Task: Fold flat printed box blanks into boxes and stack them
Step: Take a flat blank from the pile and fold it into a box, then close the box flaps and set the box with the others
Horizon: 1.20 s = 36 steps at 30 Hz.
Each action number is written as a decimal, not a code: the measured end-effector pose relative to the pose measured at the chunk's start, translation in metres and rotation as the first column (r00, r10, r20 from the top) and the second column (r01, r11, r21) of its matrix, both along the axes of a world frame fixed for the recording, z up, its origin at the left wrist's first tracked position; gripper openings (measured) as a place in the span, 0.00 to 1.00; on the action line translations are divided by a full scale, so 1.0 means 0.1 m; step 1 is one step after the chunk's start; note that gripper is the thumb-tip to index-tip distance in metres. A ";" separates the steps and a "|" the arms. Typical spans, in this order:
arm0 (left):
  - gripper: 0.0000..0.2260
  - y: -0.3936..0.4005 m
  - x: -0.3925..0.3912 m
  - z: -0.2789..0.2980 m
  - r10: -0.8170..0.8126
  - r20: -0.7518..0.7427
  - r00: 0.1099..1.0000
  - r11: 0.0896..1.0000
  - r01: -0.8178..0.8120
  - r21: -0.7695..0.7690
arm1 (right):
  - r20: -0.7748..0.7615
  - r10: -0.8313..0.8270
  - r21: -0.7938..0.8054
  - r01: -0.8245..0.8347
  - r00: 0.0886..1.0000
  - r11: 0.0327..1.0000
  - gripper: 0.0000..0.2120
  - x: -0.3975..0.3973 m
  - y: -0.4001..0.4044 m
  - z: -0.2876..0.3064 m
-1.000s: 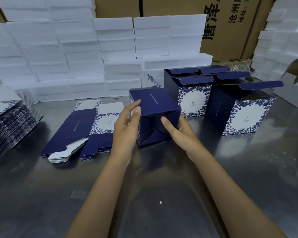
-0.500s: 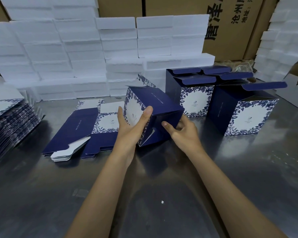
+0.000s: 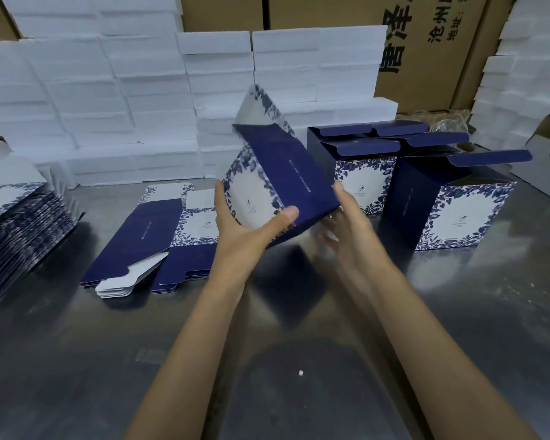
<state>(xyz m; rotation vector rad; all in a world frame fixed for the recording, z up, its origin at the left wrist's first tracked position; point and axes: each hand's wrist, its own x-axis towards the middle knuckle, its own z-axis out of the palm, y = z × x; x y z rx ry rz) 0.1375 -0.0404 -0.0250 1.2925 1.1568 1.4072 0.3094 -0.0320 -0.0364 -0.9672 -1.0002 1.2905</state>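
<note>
Here, a half-made box tilts above the steel table (image 3: pixel 77 360).

The box (image 3: pixel 280 179), navy with floral white panels, is gripped by the left hand (image 3: pixel 245 223); the right hand (image 3: pixel 350 227) is blurred (grip unclear). It could slip and dent, its far flap loose.

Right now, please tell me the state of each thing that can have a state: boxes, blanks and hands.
Held box: folded up, tilted, lifted off the table, top flap open.
Left hand: grips the held box's lower corner.
Right hand: blurred, at the box's bottom; grip unclear.
Two finished boxes: upright, top flaps open.
Blanks: flat, stacked.
</note>
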 end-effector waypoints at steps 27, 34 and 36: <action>0.09 -0.14 0.09 0.20 0.081 0.006 0.997 0.997 -0.081 0.012 | 0.295 -0.200 0.169 0.155 0.934 0.973 0.31 -0.12 -0.24 0.15; 0.23 -0.15 0.01 0.21 0.070 -0.215 0.974 0.998 -0.068 0.016 | 0.301 -0.253 0.185 0.204 0.920 0.961 0.22 -0.10 -0.25 0.16; 0.21 -0.11 -0.06 0.24 -0.014 -0.285 0.958 0.999 0.004 -0.037 | 0.307 -0.269 0.205 0.213 0.913 0.955 0.21 -0.09 -0.24 0.16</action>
